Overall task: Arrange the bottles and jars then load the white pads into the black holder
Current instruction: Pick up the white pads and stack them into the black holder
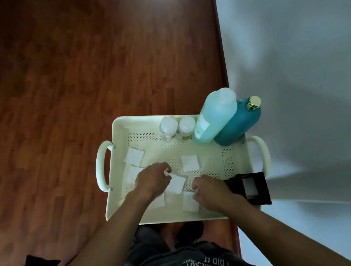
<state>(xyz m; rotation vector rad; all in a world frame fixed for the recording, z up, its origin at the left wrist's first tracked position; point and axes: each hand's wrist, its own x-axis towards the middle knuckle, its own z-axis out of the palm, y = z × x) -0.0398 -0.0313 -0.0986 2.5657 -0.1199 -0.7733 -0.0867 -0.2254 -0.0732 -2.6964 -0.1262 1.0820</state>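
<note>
Head view, looking down into cream tray (122, 127): left hand (152, 179) pinching corner of white pad (176, 183) near tray middle; right hand (209, 191) curled over another pad (190, 203) by near wall, grip on it impossible to confirm. Other pads loose: far left (134, 157), centre (190, 163). Bottles (216, 116) and jars (178, 127) lined along far wall; black holder (252, 188) perched on tray's near right rim.

Likely trouble: thin pads sticking flat or lifting in pairs; holder knocked off rim by right wrist; tall bottles tipped by a stray reach.

Hard to read: holder's slot partly behind right wrist, fill level unclear; pads under both hands and forearms partly hidden; dim light blurring jar contents
</note>
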